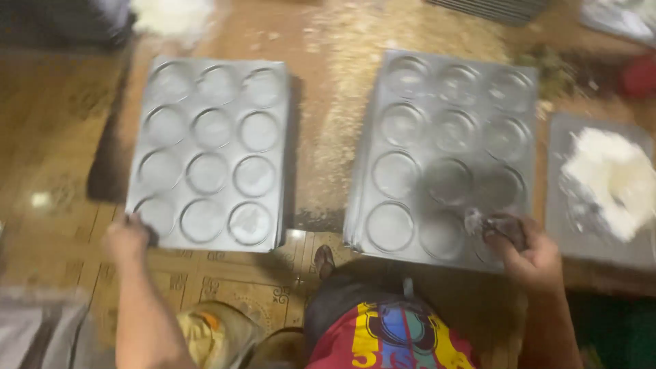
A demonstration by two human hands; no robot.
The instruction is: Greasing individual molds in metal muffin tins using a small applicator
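Two twelve-cup trays [212, 154] [447, 150], two hands [126, 239] [529, 256]

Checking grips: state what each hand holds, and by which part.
Left hand grips the left baking tray by its near-left corner. Right hand pinches something small and blurred over the right tray; unidentifiable.

The person's left arm reaches forward, bare, and the left hand [126, 236] is curled, knuckles up, fingers gripping. The right arm angles up from the lower right, and the right hand [529, 251] is closed in a loose fist, with motion blur at its fingers.
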